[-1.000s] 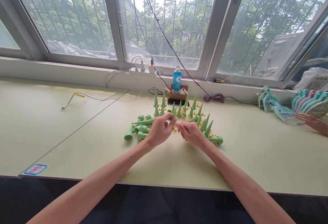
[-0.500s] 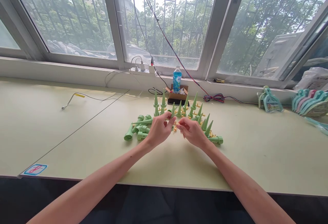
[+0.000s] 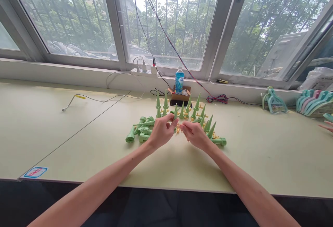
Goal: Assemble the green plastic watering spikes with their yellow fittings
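Closed round a green plastic watering spike, my left hand keeps its pointed end upward; my fingers hide much of the body. My right hand is closed in a pinch on a small yellow valve, close against the spike. Whether the valve sits in the spike, I cannot tell. Behind both hands stand several upright green spikes, some with yellow valves sticking out. Loose green tubes with ribbed caps lie left of my left hand. By my right wrist are more spikes and a scatter of yellow valves.
A blue-labelled bottle stands in a small cardboard box, with a dark phone before it. Cables lie along the sill. Pastel plastic pieces are at the right, near another person's hand.
Another person's hand has come in at the right edge beside the pastel pieces. My right fingers have turned slightly at the valve; my left hand stays in place.
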A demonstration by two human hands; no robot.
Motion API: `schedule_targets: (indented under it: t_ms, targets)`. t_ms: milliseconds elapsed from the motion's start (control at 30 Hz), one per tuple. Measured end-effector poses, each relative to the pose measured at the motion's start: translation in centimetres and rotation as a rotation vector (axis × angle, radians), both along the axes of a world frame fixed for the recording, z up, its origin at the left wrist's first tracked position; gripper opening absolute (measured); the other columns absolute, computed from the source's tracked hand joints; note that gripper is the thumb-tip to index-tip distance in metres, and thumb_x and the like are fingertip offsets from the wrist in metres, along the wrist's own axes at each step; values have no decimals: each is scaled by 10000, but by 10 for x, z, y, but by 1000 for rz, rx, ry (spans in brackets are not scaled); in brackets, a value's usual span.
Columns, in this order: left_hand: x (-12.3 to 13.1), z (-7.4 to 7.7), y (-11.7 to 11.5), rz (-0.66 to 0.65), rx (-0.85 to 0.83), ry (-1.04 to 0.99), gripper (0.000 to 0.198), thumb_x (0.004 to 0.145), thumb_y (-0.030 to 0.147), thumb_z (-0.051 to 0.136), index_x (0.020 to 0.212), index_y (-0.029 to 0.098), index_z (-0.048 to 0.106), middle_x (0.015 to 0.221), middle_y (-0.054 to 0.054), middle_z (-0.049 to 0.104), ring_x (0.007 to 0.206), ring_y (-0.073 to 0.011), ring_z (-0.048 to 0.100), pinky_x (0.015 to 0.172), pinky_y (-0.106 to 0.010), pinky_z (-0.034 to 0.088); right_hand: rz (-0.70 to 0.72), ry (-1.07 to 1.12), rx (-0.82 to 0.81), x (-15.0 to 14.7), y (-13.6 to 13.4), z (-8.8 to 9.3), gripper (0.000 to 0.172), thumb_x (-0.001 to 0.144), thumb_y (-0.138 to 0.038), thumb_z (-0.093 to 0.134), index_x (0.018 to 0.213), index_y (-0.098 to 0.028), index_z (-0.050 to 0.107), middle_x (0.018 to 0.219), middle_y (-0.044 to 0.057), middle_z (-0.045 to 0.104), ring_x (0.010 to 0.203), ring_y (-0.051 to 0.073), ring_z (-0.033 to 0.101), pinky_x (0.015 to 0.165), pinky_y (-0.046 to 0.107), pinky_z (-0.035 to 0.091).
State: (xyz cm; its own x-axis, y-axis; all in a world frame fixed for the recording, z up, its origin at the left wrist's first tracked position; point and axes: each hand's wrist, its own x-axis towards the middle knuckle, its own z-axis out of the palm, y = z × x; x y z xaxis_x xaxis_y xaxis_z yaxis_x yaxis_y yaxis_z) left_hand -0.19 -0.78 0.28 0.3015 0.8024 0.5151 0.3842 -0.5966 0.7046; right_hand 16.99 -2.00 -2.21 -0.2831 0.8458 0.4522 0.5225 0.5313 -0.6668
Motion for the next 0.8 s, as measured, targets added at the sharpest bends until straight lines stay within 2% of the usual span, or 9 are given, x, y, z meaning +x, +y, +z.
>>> schedule_targets:
  t_ms: [100, 233, 367, 533, 800]
  targets:
    - [0, 0, 0, 9, 1, -15, 264, 899, 367, 484, 712, 186, 441, 613, 38, 449, 403, -45, 292, 393, -211, 242, -3, 11, -3, 0, -1, 1, 382, 959, -458, 382, 685, -200, 443, 505, -43, 430, 468, 98, 384, 512, 231, 341]
    - [0, 0, 0, 17, -8, -38, 249, 902, 375, 485, 743, 184, 466, 703, 17, 543, 402, -40, 317, 395, -215, 248, -19, 36, -4, -1, -1, 1, 270, 936, -434, 455, 824, -197, 519, 562, -44, 481, 478, 96, 396, 521, 229, 353]
    - [0, 0, 0, 18, -7, -28, 252, 899, 374, 492, 737, 183, 474, 695, 17, 555, 399, -44, 333, 399, -217, 251, -4, 43, 2, 0, -1, -1, 265, 929, -417, 470, 801, -192, 525, 580, -43, 469, 495, 93, 388, 525, 230, 352]
    - [0, 1, 0, 21, 4, -7, 263, 895, 382, 491, 727, 180, 486, 681, 21, 550, 391, -44, 321, 407, -221, 249, 25, 37, -5, 1, 1, -2, 303, 930, -404, 457, 707, -200, 442, 568, -42, 422, 520, 99, 378, 519, 229, 337]
    - [-2, 0, 5, 36, 39, 137, 257, 880, 348, 487, 687, 179, 474, 686, 14, 591, 393, -51, 309, 437, -220, 280, 73, -74, 41, 1, 0, -3, 347, 930, -352, 436, 633, -197, 344, 551, -50, 318, 523, 92, 260, 500, 239, 241]
